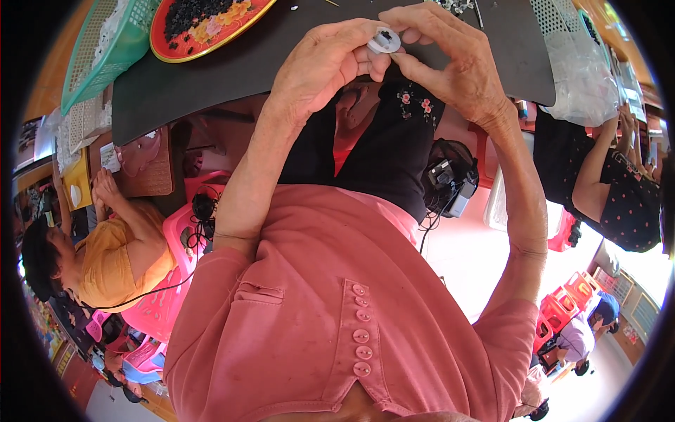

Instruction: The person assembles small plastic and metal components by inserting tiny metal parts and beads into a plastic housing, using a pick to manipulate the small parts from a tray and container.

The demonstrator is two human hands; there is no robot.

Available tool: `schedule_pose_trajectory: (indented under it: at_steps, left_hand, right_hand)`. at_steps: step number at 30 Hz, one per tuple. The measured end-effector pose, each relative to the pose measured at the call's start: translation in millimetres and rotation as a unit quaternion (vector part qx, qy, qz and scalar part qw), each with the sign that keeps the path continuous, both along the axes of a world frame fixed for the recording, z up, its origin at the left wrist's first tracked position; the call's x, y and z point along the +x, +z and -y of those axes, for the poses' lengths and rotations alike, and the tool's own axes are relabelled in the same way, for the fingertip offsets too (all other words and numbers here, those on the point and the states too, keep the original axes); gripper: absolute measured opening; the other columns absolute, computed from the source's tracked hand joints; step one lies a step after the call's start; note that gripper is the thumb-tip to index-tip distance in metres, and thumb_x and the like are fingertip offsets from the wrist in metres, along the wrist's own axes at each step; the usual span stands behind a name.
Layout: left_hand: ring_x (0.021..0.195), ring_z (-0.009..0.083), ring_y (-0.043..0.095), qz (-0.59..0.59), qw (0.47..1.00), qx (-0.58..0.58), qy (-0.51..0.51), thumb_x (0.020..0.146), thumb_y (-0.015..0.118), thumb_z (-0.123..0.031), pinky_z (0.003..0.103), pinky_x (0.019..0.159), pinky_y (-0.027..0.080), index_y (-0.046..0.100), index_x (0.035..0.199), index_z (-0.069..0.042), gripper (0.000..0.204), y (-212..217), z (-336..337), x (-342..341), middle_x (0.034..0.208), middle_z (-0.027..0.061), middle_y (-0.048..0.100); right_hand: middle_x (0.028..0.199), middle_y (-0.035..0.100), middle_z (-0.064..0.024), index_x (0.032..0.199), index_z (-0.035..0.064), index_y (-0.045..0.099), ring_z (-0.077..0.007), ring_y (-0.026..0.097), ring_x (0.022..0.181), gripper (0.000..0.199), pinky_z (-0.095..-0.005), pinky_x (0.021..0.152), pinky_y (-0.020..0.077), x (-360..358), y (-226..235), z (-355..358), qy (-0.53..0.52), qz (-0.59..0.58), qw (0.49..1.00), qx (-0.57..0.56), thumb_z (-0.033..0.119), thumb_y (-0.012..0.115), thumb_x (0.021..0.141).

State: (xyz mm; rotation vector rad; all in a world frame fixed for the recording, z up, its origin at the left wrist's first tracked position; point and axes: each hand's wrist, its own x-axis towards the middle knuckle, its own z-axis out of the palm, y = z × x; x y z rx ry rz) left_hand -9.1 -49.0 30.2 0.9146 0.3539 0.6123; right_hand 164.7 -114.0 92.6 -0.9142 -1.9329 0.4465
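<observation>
Clock positions are read about the white disc (pixel 383 42), which lies in the hands above the near side of the dark table (pixel 225 81) and bears a small dark piece on its face; the left hand (pixel 320 67), at 8 o'clock, pinches it narrowly, thumb on top and fingers curled beneath; the right hand (pixel 457 63), at 4 o'clock, arches thumb and forefinger about its rim, though whether they press on it cannot be told; the black trousers (pixel 404 151) lie at 6 o'clock, beyond the table edge, so a loose pinch or an off-centre push could send the disc to the lap or floor; uneven pressure could likewise skew or dislodge the dark piece; farther out, a red plate (pixel 160 32) of loose black pieces sits at 9 o'clock, where a brush of the left forearm could scatter them; a green basket (pixel 95 70) stands beyond it; a clear plastic bag (pixel 580 84) hangs at 3 o'clock; farthest lie a co-worker in yellow (pixel 130 260) at 8 o'clock and another in dotted black (pixel 622 193) at 4 o'clock.
</observation>
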Motion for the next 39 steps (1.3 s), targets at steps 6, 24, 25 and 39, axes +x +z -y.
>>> schedule_pose_trajectory:
  at_steps: [6,24,25,39]
  left_hand:
    - [0.073,0.0143,0.055,0.004,1.000,0.016,-0.008,0.100,0.045,-0.019,0.029,0.073,0.047,0.058,0.108,0.007,0.031,-2,0,1,0.083,0.0081,0.059]
    - [0.072,0.0139,0.057,-0.002,0.998,0.037,0.054,0.099,0.047,-0.015,0.028,0.068,0.049,0.058,0.114,0.008,0.029,-3,6,7,0.087,0.0096,0.061]
    - [0.072,0.0140,0.057,-0.011,0.998,0.029,0.056,0.099,0.046,-0.014,0.028,0.068,0.050,0.058,0.114,0.008,0.029,-2,7,7,0.088,0.0100,0.061]
    - [0.073,0.0145,0.060,-0.018,0.992,0.074,0.100,0.099,0.046,-0.014,0.027,0.069,0.051,0.059,0.114,0.007,0.029,-11,11,12,0.087,0.0094,0.063]
  right_hand:
    - [0.093,0.061,-0.0121,0.100,0.0055,0.067,-0.0262,0.061,0.085,0.024,-0.0327,0.075,0.0505,-3,9,11,-0.113,0.076,0.979,-0.151,0.001,0.068,0.077]
    - [0.096,0.065,-0.0089,0.108,0.0045,0.067,-0.0187,0.062,0.085,0.031,-0.0275,0.077,0.0480,-3,-12,14,-0.172,-0.020,0.977,-0.122,-0.003,0.064,0.078]
    - [0.098,0.065,-0.0133,0.107,0.0013,0.065,-0.0213,0.062,0.087,0.028,-0.0300,0.079,0.0479,-8,-5,16,-0.202,-0.062,0.962,-0.172,-0.001,0.064,0.079]
    - [0.088,0.070,-0.0027,0.105,0.0104,0.070,-0.0188,0.065,0.081,0.036,-0.0292,0.078,0.0481,-2,-48,10,-0.228,0.109,0.963,0.090,-0.007,0.061,0.075]
